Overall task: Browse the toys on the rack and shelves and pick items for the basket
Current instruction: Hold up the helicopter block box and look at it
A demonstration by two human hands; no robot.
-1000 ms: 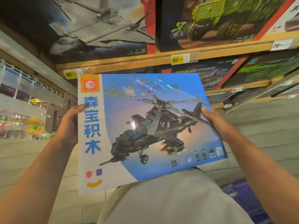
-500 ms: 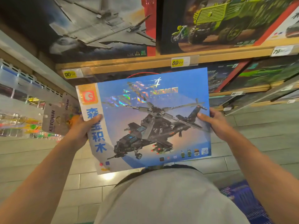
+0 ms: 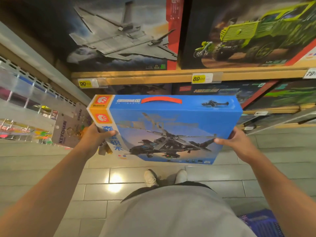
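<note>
A large blue toy box (image 3: 172,127) with a black helicopter picture and a red carry handle on its top side is held in front of the lower shelf. My left hand (image 3: 95,137) grips its left edge, thumb over the white strip with blue characters. On the right edge, my right hand (image 3: 236,142) holds it with the thumb on the front face. The box is tilted so its top side faces me. A corner of the blue basket (image 3: 261,221) shows on the floor at the bottom right.
The wooden shelf (image 3: 153,76) carries yellow 89.00 price tags. Above it stand a grey jet box (image 3: 119,35) and a green truck box (image 3: 248,31). More boxes fill the lower shelves at right. A rack with keychain cards (image 3: 66,130) hangs at left. Tiled floor lies below.
The box has moved away from me toward the lower shelf and tipped forward, so its top side with the red handle now shows. Both hands kept their hold.
</note>
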